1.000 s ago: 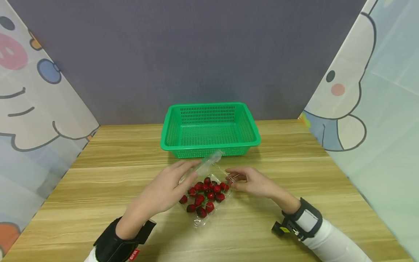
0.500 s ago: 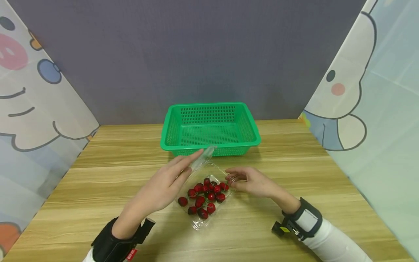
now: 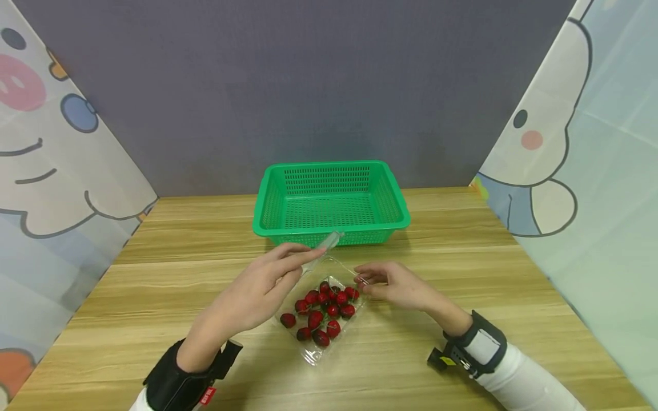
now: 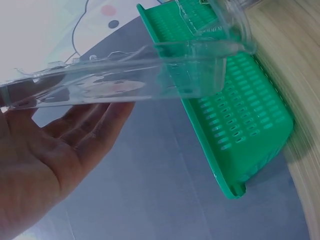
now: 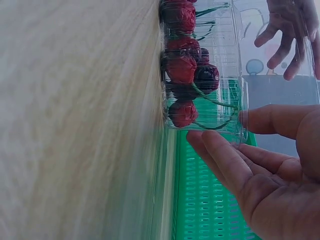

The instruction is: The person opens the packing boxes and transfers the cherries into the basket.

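A clear plastic clamshell box [image 3: 311,356] stands on the table with several dark red cherries [image 3: 315,319] in its base. Its hinged lid [image 4: 150,75] is raised at the left side. My left hand [image 3: 259,288] touches the lid with nearly straight fingers, which lie along its outer face in the left wrist view. At the box's right corner, my right hand [image 3: 396,285] pinches the rim, thumb on top and fingers against the side wall. Green stems [image 5: 215,104] show among the cherries through the clear wall in the right wrist view.
A green slotted plastic basket [image 3: 290,233] stands just behind the box, near the grey back wall [image 3: 329,85]. The wooden table [image 3: 195,274] stretches out on both sides. Cartoon-printed sheets [image 3: 596,171] flank the table.
The left hand has shifted slightly along the lid, and the lid stands a little more upright and away from the base. The box has turned slightly; the right hand keeps its place.
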### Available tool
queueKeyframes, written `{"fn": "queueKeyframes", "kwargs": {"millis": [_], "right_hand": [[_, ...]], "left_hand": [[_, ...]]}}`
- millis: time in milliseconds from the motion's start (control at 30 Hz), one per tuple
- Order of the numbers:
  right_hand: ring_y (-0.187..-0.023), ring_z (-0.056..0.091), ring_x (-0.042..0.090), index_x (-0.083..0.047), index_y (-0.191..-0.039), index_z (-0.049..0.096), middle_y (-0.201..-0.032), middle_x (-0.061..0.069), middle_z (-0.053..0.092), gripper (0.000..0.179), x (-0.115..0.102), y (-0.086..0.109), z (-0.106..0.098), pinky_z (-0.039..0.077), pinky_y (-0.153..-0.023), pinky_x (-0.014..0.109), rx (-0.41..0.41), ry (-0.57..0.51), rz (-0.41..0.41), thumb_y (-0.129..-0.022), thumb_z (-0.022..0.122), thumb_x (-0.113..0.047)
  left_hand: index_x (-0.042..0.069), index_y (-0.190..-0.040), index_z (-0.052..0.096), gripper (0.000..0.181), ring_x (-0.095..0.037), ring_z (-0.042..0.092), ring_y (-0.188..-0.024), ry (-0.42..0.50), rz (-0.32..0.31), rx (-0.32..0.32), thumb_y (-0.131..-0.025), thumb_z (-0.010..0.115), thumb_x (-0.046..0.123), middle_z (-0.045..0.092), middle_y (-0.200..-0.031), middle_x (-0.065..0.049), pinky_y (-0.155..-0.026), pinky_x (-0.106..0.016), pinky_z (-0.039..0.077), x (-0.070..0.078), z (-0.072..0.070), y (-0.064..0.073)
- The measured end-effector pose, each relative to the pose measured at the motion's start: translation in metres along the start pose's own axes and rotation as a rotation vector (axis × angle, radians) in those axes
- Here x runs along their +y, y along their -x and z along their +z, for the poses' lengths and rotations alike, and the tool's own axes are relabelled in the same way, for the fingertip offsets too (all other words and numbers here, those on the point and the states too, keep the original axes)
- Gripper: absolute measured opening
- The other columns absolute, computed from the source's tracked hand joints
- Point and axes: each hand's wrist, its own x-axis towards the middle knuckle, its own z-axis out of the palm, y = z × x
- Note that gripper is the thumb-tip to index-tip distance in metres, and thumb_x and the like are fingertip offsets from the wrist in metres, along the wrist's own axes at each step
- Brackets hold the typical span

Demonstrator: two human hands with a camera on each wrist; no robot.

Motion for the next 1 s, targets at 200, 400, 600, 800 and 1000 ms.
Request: {"fn": "queueKeyframes", "kwargs": {"millis": [200,400,600,800,1000], "right_hand": [[-0.108,0.063,0.032,0.014,-0.131,0.052,-0.118,0.018,0.063,0.039,-0.001,0.000,0.000,0.048,-0.089,0.028,0.002,0.002,-0.003,-0.095,0.061,0.000],[-0.108,0.063,0.032,0.013,-0.131,0.054,-0.116,0.018,0.063,0.039,-0.001,0.000,0.000,0.048,-0.090,0.031,0.011,0.025,-0.013,-0.095,0.061,0.000],[-0.106,0.063,0.028,0.007,-0.127,0.060,-0.112,0.011,0.066,0.035,0.001,0.000,-0.002,0.046,-0.093,0.043,0.054,0.091,-0.024,-0.094,0.064,-0.004],[-0.103,0.064,0.026,0.006,-0.124,0.062,-0.113,0.010,0.066,0.032,0.001,0.001,-0.003,0.048,-0.090,0.032,0.075,0.106,0.016,-0.095,0.065,-0.006],[-0.100,0.065,0.028,0.008,-0.120,0.062,-0.109,0.012,0.066,0.030,0.004,0.001,-0.003,0.049,-0.083,0.023,0.101,0.055,0.043,-0.094,0.065,-0.006]], "left_hand": [[0.037,-0.144,0.048,0.043,-0.003,0.054,-0.094,0.026,0.030,0.011,-0.102,0.054,0.039,0.047,-0.132,0.017,-0.073,-0.023,0.046,0.000,0.001,0.000],[0.029,-0.143,0.052,0.043,-0.006,0.053,-0.091,0.014,0.025,0.040,-0.101,0.057,0.028,0.051,-0.128,0.015,-0.070,-0.023,0.046,-0.001,-0.002,0.001],[0.026,-0.143,0.053,0.043,-0.005,0.056,-0.093,0.042,-0.016,0.083,-0.100,0.057,0.021,0.054,-0.122,0.015,-0.074,-0.021,0.051,-0.002,-0.008,0.002],[0.020,-0.142,0.053,0.043,-0.007,0.059,-0.096,0.082,-0.010,0.098,-0.100,0.056,0.014,0.055,-0.129,0.012,-0.070,-0.020,0.052,-0.006,-0.012,0.002],[0.024,-0.142,0.052,0.044,-0.009,0.062,-0.099,0.110,-0.050,0.090,-0.100,0.056,0.014,0.055,-0.128,0.013,-0.070,-0.021,0.053,-0.006,-0.016,0.003]]}}
